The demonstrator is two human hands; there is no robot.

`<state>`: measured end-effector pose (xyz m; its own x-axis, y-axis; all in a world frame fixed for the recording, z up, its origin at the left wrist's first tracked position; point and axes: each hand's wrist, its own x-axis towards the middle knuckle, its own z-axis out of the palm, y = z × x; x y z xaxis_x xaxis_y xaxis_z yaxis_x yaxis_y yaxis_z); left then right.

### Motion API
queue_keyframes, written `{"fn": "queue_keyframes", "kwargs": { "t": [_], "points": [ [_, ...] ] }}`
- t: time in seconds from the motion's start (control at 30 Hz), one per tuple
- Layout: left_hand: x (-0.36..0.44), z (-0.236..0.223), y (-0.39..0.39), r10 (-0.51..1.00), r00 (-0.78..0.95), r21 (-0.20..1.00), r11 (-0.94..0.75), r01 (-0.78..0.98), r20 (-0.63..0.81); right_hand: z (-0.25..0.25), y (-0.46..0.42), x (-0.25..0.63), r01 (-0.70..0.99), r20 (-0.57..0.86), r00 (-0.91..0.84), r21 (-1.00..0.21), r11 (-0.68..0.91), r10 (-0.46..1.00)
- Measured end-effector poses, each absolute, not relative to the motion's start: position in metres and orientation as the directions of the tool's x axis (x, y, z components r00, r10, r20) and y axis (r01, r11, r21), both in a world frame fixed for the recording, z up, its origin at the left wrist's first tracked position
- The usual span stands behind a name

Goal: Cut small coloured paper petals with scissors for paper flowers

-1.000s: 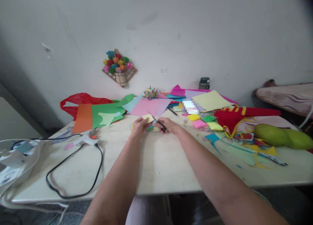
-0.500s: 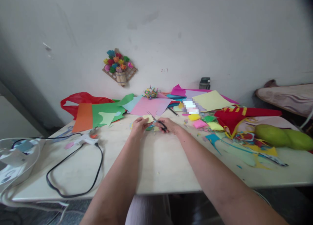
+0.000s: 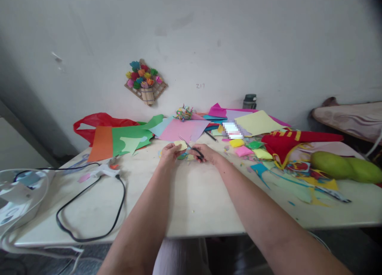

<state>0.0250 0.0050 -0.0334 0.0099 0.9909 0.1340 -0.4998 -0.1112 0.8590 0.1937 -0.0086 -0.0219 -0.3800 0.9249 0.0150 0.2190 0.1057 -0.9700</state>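
Observation:
Near the middle of the table (image 3: pixel 203 199), my left hand (image 3: pixel 170 153) pinches a small piece of pale yellow paper (image 3: pixel 180 145) between thumb and fingers. My right hand (image 3: pixel 207 153) is closed on the black handles of a pair of scissors (image 3: pixel 197 150). The blades point up and left, along the right edge of the yellow piece; whether they bite into it I cannot tell. Small coloured paper scraps (image 3: pixel 182 155) lie just beneath both hands. A pink paper sheet (image 3: pixel 186 128) is spread beyond them.
At left lie a white glue gun (image 3: pixel 104 170) with a looping black cord, and green paper (image 3: pixel 134 133). To the right are pink packets (image 3: pixel 243 151), a red cloth item (image 3: pixel 276 145), green fruit (image 3: pixel 343 166) and a cutter (image 3: pixel 334 194). A blurred phone-like screen (image 3: pixel 232 130) sits behind.
The yellow paper piece has tilted very slightly in my left hand, and the scissor blades have shifted a little beside it. Everything else stays in place.

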Motion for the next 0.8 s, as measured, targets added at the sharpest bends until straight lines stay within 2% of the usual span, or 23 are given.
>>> {"fn": "queue_keyframes", "kwargs": {
  "t": [0.33,0.67,0.8],
  "points": [
    [0.025,-0.035,0.006,0.99,0.013,0.866,-0.115,-0.487,0.139,-0.021,-0.009,0.192,0.226,-0.003,-0.358,-0.97,0.084,0.934],
    [0.025,-0.034,0.006,0.995,-0.003,0.863,-0.092,-0.496,0.104,-0.035,0.003,0.191,0.085,0.075,-0.387,-0.99,0.117,0.919],
    [0.026,-0.033,0.004,0.994,-0.011,0.864,-0.096,-0.495,0.104,-0.03,-0.001,0.192,0.154,0.021,-0.382,-0.984,0.086,0.924]
  ]
}}
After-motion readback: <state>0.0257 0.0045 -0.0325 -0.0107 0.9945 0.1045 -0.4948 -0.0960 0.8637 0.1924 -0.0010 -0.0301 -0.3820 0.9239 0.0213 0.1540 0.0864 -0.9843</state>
